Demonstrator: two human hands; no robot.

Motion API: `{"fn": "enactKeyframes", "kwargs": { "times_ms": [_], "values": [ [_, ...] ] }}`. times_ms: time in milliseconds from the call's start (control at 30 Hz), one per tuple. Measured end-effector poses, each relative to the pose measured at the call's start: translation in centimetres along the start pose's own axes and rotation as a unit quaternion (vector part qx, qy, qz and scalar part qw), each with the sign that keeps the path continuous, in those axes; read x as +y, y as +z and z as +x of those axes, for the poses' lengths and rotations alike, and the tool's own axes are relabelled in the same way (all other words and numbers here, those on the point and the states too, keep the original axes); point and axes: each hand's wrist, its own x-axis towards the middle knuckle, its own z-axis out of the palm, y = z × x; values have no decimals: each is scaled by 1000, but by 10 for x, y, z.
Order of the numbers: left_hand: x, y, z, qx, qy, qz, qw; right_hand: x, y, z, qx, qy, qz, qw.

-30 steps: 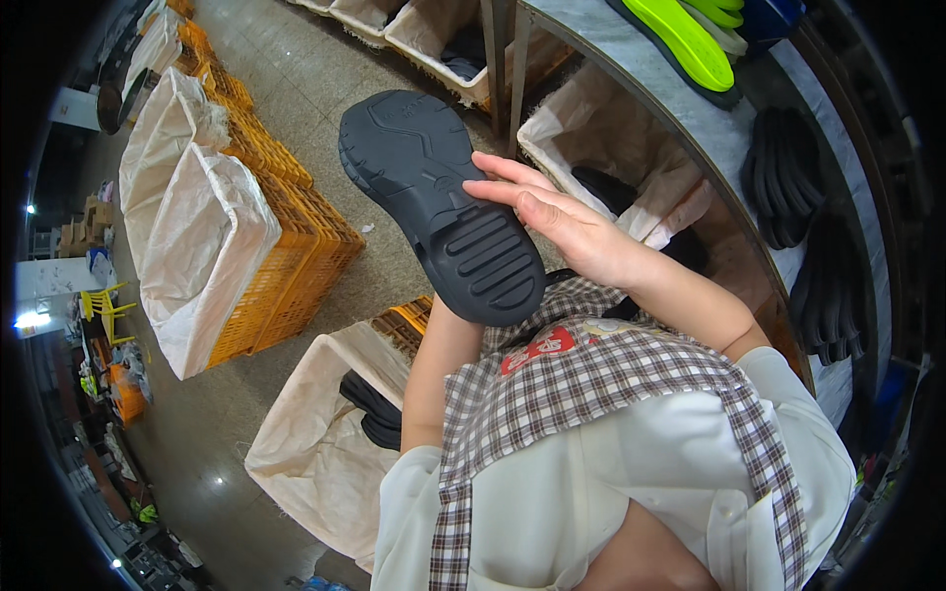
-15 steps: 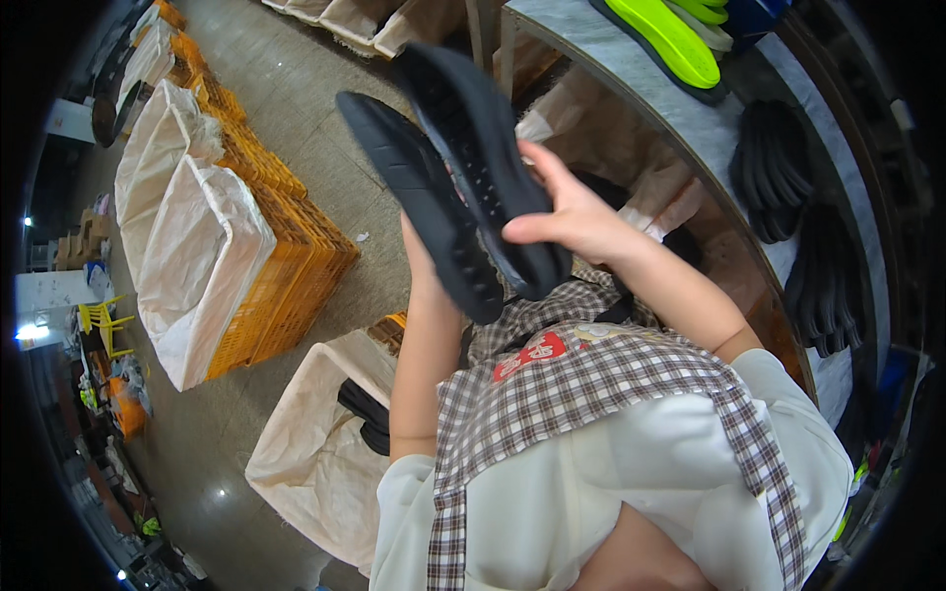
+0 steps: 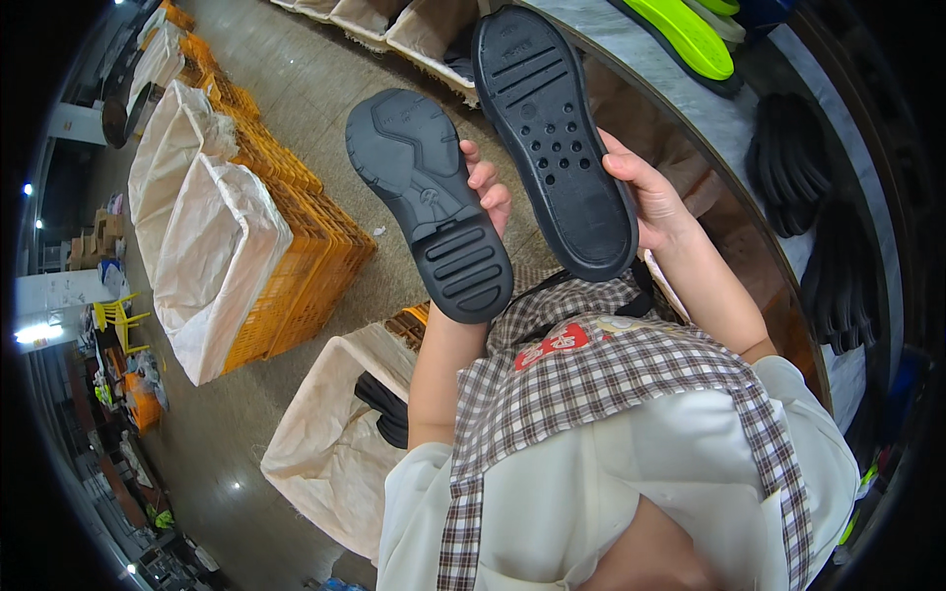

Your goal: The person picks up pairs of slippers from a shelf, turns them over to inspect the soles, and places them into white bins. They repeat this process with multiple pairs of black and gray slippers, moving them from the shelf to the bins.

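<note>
Two black shoe soles are held up side by side in front of me. My left hand (image 3: 487, 187) grips the left sole (image 3: 419, 197) from behind, its fingertips curling over the right edge; the grooved tread side faces me. In my right hand (image 3: 650, 192) is the right sole (image 3: 562, 148), held at its right edge with the thumb on top. Its inner side shows, with a raised rim, a cluster of small holes and ridges at the far end. The two soles stand apart, with a narrow gap between them.
To the right, a curved grey work surface (image 3: 665, 94) carries bright green and black soles (image 3: 690, 39) and stacks of black soles (image 3: 788, 163). Orange crates (image 3: 296, 286) with white liners stand left. A lined bin (image 3: 325, 453) by my left arm contains black soles (image 3: 382, 409).
The soles were close together and seen tilted, nearly edge-on. Now they are spread apart and turned, the left showing its tread and the right its inner side.
</note>
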Motion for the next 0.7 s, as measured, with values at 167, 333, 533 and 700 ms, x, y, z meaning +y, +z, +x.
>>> {"fn": "enactKeyframes", "kwargs": {
  "times_ms": [167,333,533,700],
  "values": [
    [-14,4,4,56,6,93,994,-2,8,-6,59,-6,-45,997],
    [-36,8,13,266,-109,293,912,5,19,-6,64,-19,-531,845],
    [-49,8,8,386,-96,306,865,-67,-2,-59,198,-281,-548,763],
    [-32,-4,10,285,-121,279,909,-178,-38,-143,549,-368,-701,267]
  ]
}}
